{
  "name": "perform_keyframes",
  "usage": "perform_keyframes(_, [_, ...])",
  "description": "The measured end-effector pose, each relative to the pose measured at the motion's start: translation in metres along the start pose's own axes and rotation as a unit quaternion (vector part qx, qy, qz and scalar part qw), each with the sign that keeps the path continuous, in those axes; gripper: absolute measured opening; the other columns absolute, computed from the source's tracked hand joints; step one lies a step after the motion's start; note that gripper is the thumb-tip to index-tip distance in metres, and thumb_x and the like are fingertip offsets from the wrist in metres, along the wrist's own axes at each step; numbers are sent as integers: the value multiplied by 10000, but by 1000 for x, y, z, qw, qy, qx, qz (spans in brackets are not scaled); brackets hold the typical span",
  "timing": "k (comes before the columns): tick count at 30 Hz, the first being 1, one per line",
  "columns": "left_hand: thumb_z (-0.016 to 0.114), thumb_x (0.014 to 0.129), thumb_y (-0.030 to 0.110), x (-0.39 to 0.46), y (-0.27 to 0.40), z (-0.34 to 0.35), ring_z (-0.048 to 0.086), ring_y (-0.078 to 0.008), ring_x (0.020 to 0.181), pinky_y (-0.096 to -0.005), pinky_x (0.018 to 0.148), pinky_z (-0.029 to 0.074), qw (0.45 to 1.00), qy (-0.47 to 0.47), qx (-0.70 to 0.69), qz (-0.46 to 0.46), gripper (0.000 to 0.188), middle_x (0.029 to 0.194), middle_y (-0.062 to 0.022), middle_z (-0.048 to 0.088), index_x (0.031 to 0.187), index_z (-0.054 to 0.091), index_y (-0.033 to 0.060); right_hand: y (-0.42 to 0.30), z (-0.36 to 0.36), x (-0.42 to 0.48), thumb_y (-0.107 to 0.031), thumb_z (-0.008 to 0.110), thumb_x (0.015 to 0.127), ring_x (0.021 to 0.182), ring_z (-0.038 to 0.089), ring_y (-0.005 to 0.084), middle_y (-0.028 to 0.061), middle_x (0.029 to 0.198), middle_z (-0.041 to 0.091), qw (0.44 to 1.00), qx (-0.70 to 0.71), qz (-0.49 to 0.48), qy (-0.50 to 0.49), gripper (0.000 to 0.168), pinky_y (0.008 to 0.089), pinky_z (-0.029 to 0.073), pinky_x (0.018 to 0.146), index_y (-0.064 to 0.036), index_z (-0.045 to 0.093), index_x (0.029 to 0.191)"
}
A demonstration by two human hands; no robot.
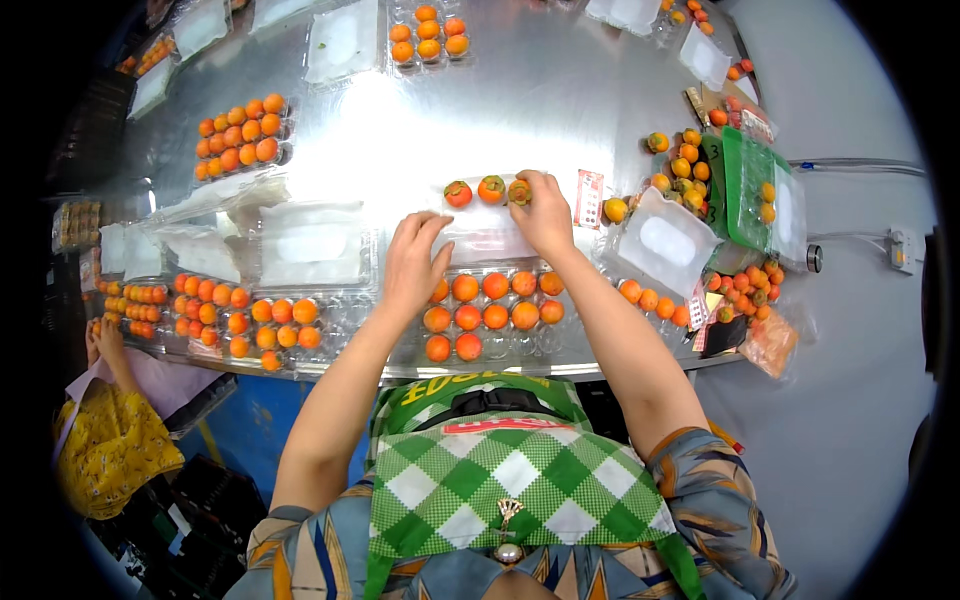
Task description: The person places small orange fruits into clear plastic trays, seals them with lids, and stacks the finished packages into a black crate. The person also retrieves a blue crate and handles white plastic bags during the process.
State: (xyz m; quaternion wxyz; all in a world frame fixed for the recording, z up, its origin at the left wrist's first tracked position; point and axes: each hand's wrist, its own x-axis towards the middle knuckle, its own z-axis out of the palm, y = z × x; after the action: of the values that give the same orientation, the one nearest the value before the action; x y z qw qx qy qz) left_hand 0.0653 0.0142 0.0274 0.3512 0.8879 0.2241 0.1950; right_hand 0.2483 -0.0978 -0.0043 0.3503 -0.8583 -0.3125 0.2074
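My right hand [545,214] holds a persimmon [519,193], its leafy calyx facing up, at the right end of a short row. Beside it, another calyx-up persimmon [491,189] and a redder persimmon [458,194] lie on the upper part of a white-lined clear tray [487,232]. My left hand [417,259] hovers at the tray's left side, thumb and fingers apart, with nothing seen in it. Just below, near the table edge, a clear plastic tray [525,343] carries rows of orange persimmons [496,316], with several of its lower-right cups unfilled.
A metal table [525,97] bears a lined tray [311,244] and persimmon-filled trays [238,135] at left. At right are a printed card [589,198], a tilted white-lined tray [667,240], loose persimmons [686,169] and a green container [739,187]. A co-worker in yellow [116,442] is at far left.
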Motion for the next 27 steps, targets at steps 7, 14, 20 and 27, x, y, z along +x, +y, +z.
perform_keyframes(7, [647, 694, -15, 42, -12, 42, 507, -313, 1035, -384, 872, 441, 998, 2, 55, 1, 493, 1143, -140, 514, 1163, 527, 78, -11, -39, -57, -362, 298, 925, 596, 505, 191, 83, 668, 552, 639, 689, 236, -246, 451, 309, 419, 597, 11, 532, 1023])
perform_keyframes(14, [662, 694, -5, 41, -21, 41, 547, -263, 919, -337, 804, 471, 998, 2, 32, -50, 408, 1005, -111, 511, 1078, 549, 76, -14, -40, -92, -333, 398, 921, 699, 514, 151, 54, 787, 560, 604, 709, 277, -235, 405, 282, 431, 640, 9, 519, 1101])
perform_keyframes(20, [589, 838, 141, -7, 14, 5, 571, -181, 871, -267, 756, 497, 749, -68, -566, -338, 366, 1082, -130, 547, 1167, 486, 20, -23, -44, -124, -141, 569, 857, 900, 565, 160, 88, 1031, 565, 744, 606, 185, -211, 371, 284, 483, 765, -52, 455, 1198])
perform_keyframes(27, [527, 889, 182, -56, 36, -12, 591, -164, 853, -252, 742, 512, 549, -108, -740, -374, 392, 1026, -111, 560, 1216, 414, 0, -35, -48, -143, -162, 465, 895, 873, 602, 175, 140, 1034, 591, 728, 617, 192, -227, 337, 298, 498, 756, -44, 412, 1206])
